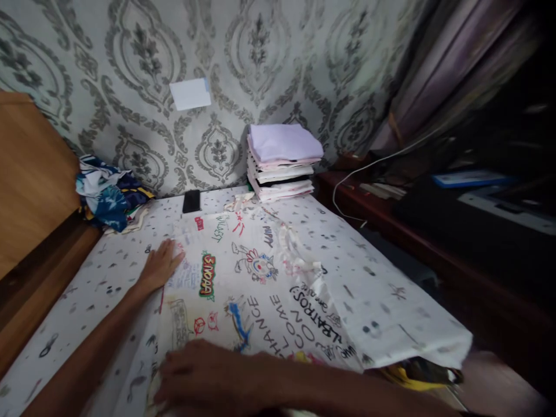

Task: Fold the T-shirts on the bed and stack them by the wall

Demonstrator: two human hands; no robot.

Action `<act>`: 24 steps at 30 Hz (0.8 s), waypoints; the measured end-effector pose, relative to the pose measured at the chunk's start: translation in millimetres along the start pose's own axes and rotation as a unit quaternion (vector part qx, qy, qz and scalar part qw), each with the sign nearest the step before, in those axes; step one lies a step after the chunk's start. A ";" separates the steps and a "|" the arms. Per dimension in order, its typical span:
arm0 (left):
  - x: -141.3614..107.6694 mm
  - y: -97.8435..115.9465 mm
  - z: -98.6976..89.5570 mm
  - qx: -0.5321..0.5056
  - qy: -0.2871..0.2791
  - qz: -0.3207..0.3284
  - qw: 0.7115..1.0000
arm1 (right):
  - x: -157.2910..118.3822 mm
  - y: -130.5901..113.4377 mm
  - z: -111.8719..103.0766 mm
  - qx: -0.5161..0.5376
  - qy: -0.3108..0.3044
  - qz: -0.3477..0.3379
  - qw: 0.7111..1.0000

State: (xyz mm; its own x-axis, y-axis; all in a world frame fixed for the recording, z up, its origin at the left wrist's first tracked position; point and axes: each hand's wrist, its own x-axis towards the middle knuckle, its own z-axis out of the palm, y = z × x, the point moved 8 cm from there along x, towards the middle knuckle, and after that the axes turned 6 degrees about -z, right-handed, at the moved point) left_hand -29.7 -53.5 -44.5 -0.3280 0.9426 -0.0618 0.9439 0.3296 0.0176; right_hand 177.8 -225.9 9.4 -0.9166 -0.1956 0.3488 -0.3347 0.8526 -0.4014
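Note:
A white cloth (256, 301) covered in coloured drawings and handwriting lies spread on the patterned white bed cover (373, 278). My left hand (161, 265) rests flat at the cloth's upper left edge, fingers extended and open. Across the near part of the cloth reaches my right arm, and my right hand (191, 376) is at the near left edge, dark and blurred; how its fingers are set is hard to make out. Ruffled fabric runs along the cloth's right side.
A folded clothes stack (282, 168) stands by the wall, with a black phone (191, 201) to its left. Crumpled clothes (108, 194) lie at the far left beside a wooden board (35, 168). A white cable (347, 174) hangs over dark furniture on the right.

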 end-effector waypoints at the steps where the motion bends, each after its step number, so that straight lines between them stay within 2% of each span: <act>1: 4.0 -4.9 -2.2 0.006 0.000 -0.009 1.000 | -14.0 12.0 -17.5 0.003 0.025 0.040 0.999; 3: 9.1 -2.4 -8.3 0.018 0.018 -0.028 0.999 | -45.4 46.6 -52.3 -0.013 0.071 0.145 0.987; 4: 10.1 6.7 -12.1 0.021 0.035 -0.028 0.999 | -61.7 67.4 -68.2 -0.029 0.092 0.202 0.975; 7: 8.4 63.1 -17.6 0.005 0.073 0.046 0.996 | -108.4 132.6 -104.3 -0.097 0.123 0.370 0.916; 9: 6.3 104.1 -11.8 -0.018 0.062 0.116 0.991 | -133.4 167.1 -117.3 -0.131 0.107 0.435 0.885; 11: 8.0 126.8 -2.7 -0.026 0.044 0.147 0.988 | -158.3 192.2 -127.1 -0.156 0.090 0.473 0.863; 13: 14.8 127.4 4.0 -0.019 0.042 0.144 0.989 | -187.8 209.4 -136.6 -0.181 0.083 0.515 0.834; 15: 24.7 111.3 6.9 -0.009 0.048 0.113 0.992 | -215.1 219.3 -143.8 -0.206 0.080 0.551 0.805; 17: 33.5 90.8 7.5 -0.002 0.049 0.077 0.996 | -232.2 224.1 -146.5 -0.229 0.072 0.564 0.790; 20: 39.1 73.1 6.4 0.000 0.042 0.053 0.998 | -239.2 226.0 -145.3 -0.246 0.056 0.563 0.787; 24: 40.9 75.6 -4.0 -0.006 0.049 0.045 0.998 | -231.1 223.6 -150.5 -0.242 0.046 0.555 0.794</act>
State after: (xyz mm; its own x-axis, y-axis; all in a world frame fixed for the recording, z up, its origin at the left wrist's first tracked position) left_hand 28.1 10.2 -41.7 -0.2441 0.9689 0.0393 0.9695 0.2430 0.0305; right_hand 347.7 82.9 -33.5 -0.5601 0.8248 0.0769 0.8130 0.5652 -0.1402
